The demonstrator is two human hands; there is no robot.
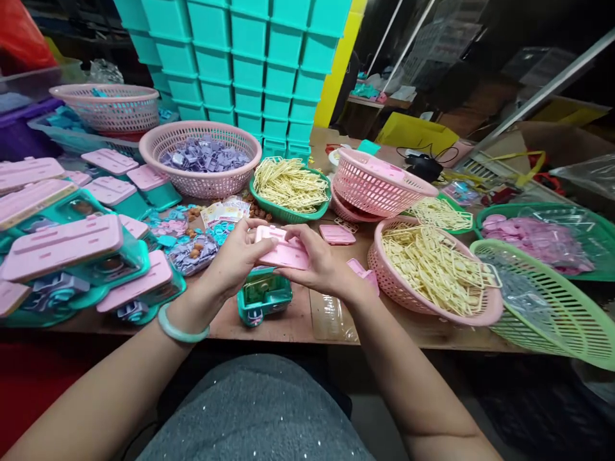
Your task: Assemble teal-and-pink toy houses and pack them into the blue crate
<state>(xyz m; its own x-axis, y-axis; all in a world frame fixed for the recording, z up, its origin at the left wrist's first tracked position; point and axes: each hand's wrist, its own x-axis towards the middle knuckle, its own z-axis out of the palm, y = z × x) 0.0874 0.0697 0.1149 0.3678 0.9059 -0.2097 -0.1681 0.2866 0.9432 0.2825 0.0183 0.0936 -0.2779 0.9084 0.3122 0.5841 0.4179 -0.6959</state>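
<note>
Between my two hands is a pink plastic lid point(283, 248), held flat above the table. My left hand point(243, 250) grips its left end, thumb on top. On the right end, my right hand point(314, 256) has its thumb and fingers closed round the edge. Just below the lid stands a teal plastic box point(265, 298) with its top uncovered; my hands hide part of its rim. Another pink lid point(337, 234) lies on the table beyond my right hand, and a pink piece point(364, 274) lies beside that wrist.
Teal boxes with pink lids point(67, 246) are piled at left. Baskets hold purple parts point(206, 155) and pale yellow sticks point(435, 266). A tall stack of teal bins point(250, 64) rises behind. A green basket point(552, 301) overhangs the table's right front edge.
</note>
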